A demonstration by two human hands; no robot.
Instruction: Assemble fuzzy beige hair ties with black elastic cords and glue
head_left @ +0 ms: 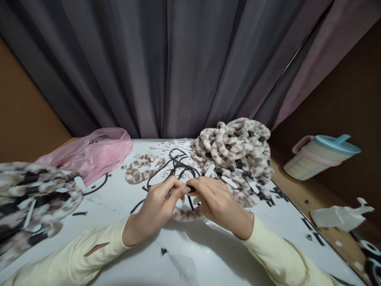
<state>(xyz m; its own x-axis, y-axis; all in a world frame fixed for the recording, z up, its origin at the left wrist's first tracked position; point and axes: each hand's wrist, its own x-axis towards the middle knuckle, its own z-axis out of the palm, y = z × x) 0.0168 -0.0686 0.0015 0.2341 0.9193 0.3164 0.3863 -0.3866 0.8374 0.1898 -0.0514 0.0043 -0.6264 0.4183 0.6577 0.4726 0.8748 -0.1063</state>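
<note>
My left hand (157, 206) and my right hand (220, 202) meet at the middle of the table, fingertips pinched together. Between them is a small black part (190, 189), mostly covered by my fingers. A brown-and-white furry loop (187, 215) hangs just below, and it seems joined to that black part. Right behind my fingers lies a tangle of black cords (178, 159). Another furry loop (141, 171) rests flat to the left of the cords.
A tall heap of furry loops (238, 147) with white tags stands at the back right, another heap (38, 198) at the left. A pink plastic bag (101, 153), small metal clasps (166, 147), a lidded cup (318, 159) and a white bottle (336, 216) lie around. Black cord scraps dot the right edge.
</note>
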